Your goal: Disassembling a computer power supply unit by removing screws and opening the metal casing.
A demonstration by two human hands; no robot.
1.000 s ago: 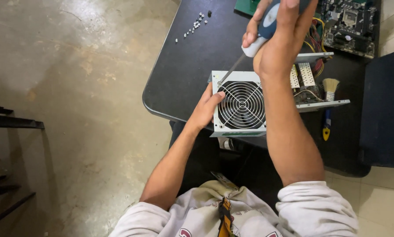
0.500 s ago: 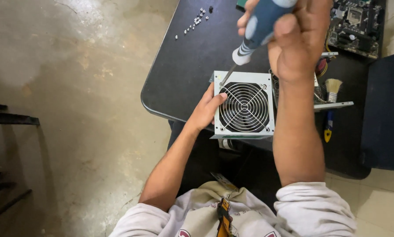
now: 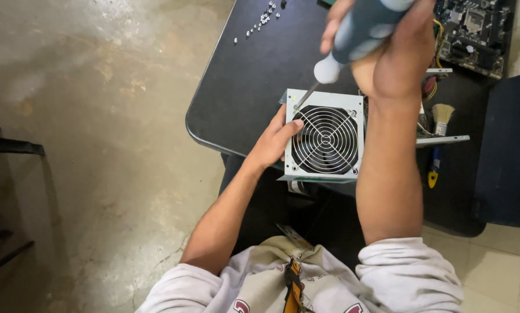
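Note:
A grey metal power supply with a round wire fan grille stands on edge at the near rim of a black table. My left hand grips its left side, thumb against the grille. My right hand is closed around the dark blue and white handle of a screwdriver. Its thin shaft slants down-left, with the tip at the fan's upper-left corner.
Several small loose screws lie at the table's far left. A green circuit board sits at the far right. A brush with a yellow-tipped handle lies right of the case. Bare concrete floor spreads left; dark metal rails at the left edge.
My right hand and the screwdriver have shifted right and slightly up in view while the tip stays at the fan's upper-left corner. The left hand keeps its hold.

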